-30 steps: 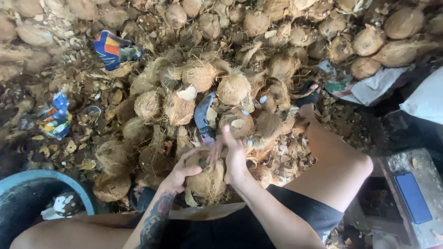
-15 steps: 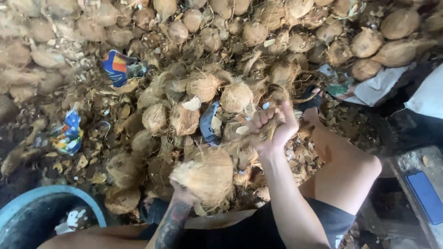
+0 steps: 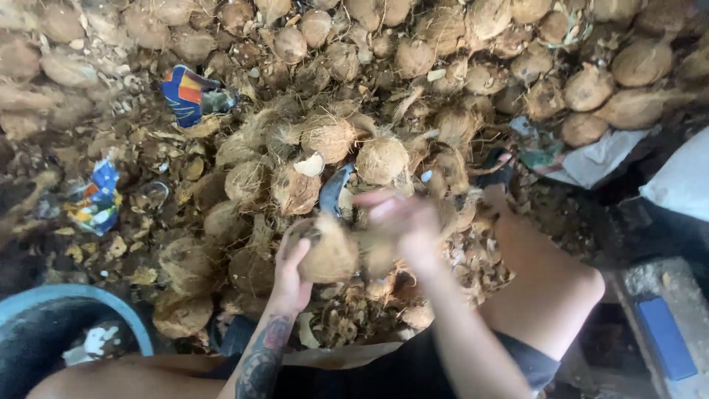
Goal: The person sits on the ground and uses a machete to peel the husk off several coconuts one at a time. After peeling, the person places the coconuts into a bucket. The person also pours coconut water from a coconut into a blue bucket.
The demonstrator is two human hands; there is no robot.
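Coconut gripped in left hand — long axis unclear — right hand blurred, grip unreadable

**Soft daylight, with blur at the hands**

I am seeing even, diffuse daylight spreading over the coconut pile, with no glare and only soft shadows sitting between the husks. The right hand is smearing into motion blur, its outline barely reading, while the left hand is staying fairly crisp. The lower right corner is falling into deep shade, and the far left edge is looking soft and slightly stretched.
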